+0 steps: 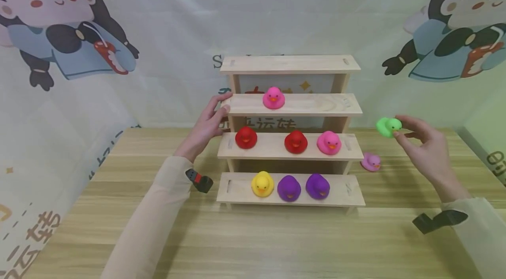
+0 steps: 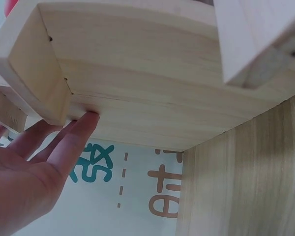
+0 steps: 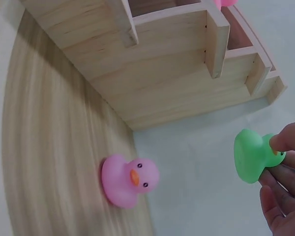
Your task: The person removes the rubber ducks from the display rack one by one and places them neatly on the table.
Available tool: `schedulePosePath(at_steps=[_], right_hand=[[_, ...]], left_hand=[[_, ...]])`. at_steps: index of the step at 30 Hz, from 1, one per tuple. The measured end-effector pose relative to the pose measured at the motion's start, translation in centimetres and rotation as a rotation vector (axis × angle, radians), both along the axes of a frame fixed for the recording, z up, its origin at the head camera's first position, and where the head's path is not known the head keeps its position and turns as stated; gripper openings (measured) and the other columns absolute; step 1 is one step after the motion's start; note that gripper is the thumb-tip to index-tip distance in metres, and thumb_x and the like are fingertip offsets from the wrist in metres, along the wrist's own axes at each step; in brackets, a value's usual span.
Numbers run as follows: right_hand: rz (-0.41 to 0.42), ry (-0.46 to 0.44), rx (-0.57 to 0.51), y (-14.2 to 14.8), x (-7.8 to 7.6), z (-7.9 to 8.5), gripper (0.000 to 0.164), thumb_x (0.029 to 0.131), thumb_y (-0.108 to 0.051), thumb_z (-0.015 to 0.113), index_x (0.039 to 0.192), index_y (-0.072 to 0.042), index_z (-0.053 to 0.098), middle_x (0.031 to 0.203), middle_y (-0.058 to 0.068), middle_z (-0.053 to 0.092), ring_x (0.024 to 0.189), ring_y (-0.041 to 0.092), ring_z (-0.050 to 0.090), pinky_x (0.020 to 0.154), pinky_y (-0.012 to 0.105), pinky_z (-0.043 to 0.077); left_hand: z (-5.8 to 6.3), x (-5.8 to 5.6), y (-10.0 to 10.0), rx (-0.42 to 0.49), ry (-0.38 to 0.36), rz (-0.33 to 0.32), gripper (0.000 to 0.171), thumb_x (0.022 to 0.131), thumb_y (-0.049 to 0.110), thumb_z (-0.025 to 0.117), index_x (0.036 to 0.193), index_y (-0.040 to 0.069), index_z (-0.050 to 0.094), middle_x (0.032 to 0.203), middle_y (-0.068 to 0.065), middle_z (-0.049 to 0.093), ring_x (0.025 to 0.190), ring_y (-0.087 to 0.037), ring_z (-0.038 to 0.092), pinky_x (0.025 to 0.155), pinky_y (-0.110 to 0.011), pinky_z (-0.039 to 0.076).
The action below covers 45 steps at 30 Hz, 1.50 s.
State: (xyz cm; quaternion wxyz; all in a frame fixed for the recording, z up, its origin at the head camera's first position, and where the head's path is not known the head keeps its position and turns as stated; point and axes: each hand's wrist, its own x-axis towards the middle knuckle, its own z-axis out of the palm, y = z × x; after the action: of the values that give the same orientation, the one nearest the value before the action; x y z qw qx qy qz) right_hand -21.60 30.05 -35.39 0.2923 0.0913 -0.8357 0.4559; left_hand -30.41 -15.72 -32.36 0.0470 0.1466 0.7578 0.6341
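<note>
My left hand [image 1: 204, 126] holds the left end of a stepped wooden shelf [image 1: 290, 63] at its second board from the top. The left wrist view shows fingertips [image 2: 92, 118] against the side panel, under a board's end. Off to the right, my right hand [image 1: 427, 147] pinches a green rubber duck [image 1: 387, 127] between thumb and fingers, in the air beside the shelf. A light purple-pink duck [image 1: 371, 162] sits on the table just right of the shelf; the right wrist view has this duck [image 3: 128, 181] too.
A pink duck [image 1: 273, 98] is on the second board. Below it are two red ducks, one the left red duck [image 1: 246, 138], and another pink duck [image 1: 329, 143]. The lowest board bears a yellow duck [image 1: 262, 184] and two purple ducks. A printed cloth [image 1: 178, 28] hangs behind the table [image 1: 276, 244].
</note>
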Motion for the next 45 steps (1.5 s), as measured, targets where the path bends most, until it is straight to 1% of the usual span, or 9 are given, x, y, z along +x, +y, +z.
schedulePosePath(at_steps=[5, 10, 19, 27, 30, 33, 37, 42, 45], right_hand=[[0.008, 0.000, 0.008, 0.5, 0.3, -0.8, 0.036, 0.088, 0.007, 0.063, 0.124, 0.007, 0.060, 0.115, -0.011, 0.063, 0.095, -0.007, 0.056, 0.077, 0.008, 0.042], [-0.012, -0.074, 0.034, 0.8, 0.6, -1.6, 0.036, 0.090, 0.002, 0.063, 0.126, 0.006, 0.059, 0.117, -0.010, 0.062, 0.094, -0.009, 0.054, 0.078, 0.007, 0.042], [0.006, -0.096, 0.069, 1.5, 1.0, -3.0, 0.034, 0.090, 0.005, 0.061, 0.123, 0.011, 0.057, 0.108, -0.029, 0.053, 0.090, -0.014, 0.053, 0.075, 0.005, 0.042], [0.047, -0.073, 0.026, 2.3, 1.1, -4.0, 0.033, 0.088, 0.011, 0.058, 0.120, 0.017, 0.054, 0.108, -0.028, 0.055, 0.094, -0.013, 0.053, 0.079, 0.005, 0.042], [0.034, -0.113, 0.045, 2.6, 1.3, -4.3, 0.033, 0.089, 0.010, 0.058, 0.121, 0.017, 0.054, 0.108, -0.026, 0.055, 0.091, -0.015, 0.053, 0.076, 0.005, 0.043], [0.014, -0.189, 0.094, 3.0, 1.5, -4.4, 0.034, 0.091, 0.005, 0.058, 0.124, 0.015, 0.053, 0.115, -0.004, 0.064, 0.088, -0.018, 0.050, 0.073, 0.004, 0.042], [0.010, -0.259, 0.147, 3.2, 1.7, -4.8, 0.034, 0.092, 0.004, 0.057, 0.125, 0.014, 0.053, 0.118, 0.025, 0.061, 0.088, -0.020, 0.045, 0.071, 0.004, 0.041], [0.028, -0.291, 0.157, 3.4, 1.7, -5.4, 0.034, 0.090, 0.008, 0.058, 0.123, 0.015, 0.053, 0.118, 0.039, 0.054, 0.085, -0.021, 0.044, 0.068, 0.004, 0.041], [0.041, -0.297, 0.150, 3.4, 1.7, -5.5, 0.035, 0.089, 0.009, 0.058, 0.122, 0.016, 0.052, 0.118, 0.040, 0.053, 0.084, -0.020, 0.045, 0.069, 0.005, 0.042]], left_hand=[[0.0, 0.0, 0.0, -0.003, 0.000, 0.003, 0.044, 0.104, 0.031, 0.042, 0.147, 0.026, 0.035, 0.142, -0.016, 0.038, 0.120, -0.037, 0.049, 0.092, -0.056, 0.045], [0.1, 0.1, 0.0, -0.004, 0.002, 0.004, 0.044, 0.104, 0.031, 0.042, 0.148, 0.026, 0.035, 0.143, -0.016, 0.037, 0.121, -0.038, 0.049, 0.093, -0.056, 0.045], [0.0, 0.0, 0.0, -0.010, -0.004, 0.004, 0.044, 0.104, 0.033, 0.041, 0.148, 0.027, 0.034, 0.144, -0.015, 0.037, 0.121, -0.038, 0.049, 0.093, -0.056, 0.045], [0.0, 0.0, 0.0, -0.001, 0.000, 0.001, 0.044, 0.104, 0.032, 0.041, 0.147, 0.026, 0.035, 0.144, -0.015, 0.037, 0.122, -0.038, 0.048, 0.093, -0.056, 0.045], [0.0, 0.1, 0.0, 0.005, 0.001, -0.001, 0.044, 0.104, 0.031, 0.042, 0.147, 0.025, 0.035, 0.144, -0.016, 0.036, 0.122, -0.038, 0.048, 0.093, -0.056, 0.045], [0.0, 0.0, 0.1, 0.013, -0.001, -0.004, 0.044, 0.104, 0.030, 0.042, 0.147, 0.025, 0.035, 0.143, -0.016, 0.037, 0.122, -0.038, 0.047, 0.093, -0.056, 0.044], [-0.1, -0.1, 0.0, 0.017, -0.005, -0.004, 0.044, 0.104, 0.030, 0.042, 0.147, 0.024, 0.035, 0.143, -0.017, 0.037, 0.123, -0.038, 0.047, 0.094, -0.057, 0.044], [0.0, -0.1, 0.0, 0.016, -0.007, -0.003, 0.044, 0.105, 0.030, 0.041, 0.147, 0.025, 0.034, 0.143, -0.017, 0.037, 0.122, -0.038, 0.047, 0.094, -0.056, 0.044], [-0.1, -0.1, 0.0, 0.020, -0.007, -0.005, 0.044, 0.105, 0.029, 0.041, 0.147, 0.025, 0.034, 0.141, -0.017, 0.038, 0.122, -0.038, 0.048, 0.093, -0.056, 0.045]])
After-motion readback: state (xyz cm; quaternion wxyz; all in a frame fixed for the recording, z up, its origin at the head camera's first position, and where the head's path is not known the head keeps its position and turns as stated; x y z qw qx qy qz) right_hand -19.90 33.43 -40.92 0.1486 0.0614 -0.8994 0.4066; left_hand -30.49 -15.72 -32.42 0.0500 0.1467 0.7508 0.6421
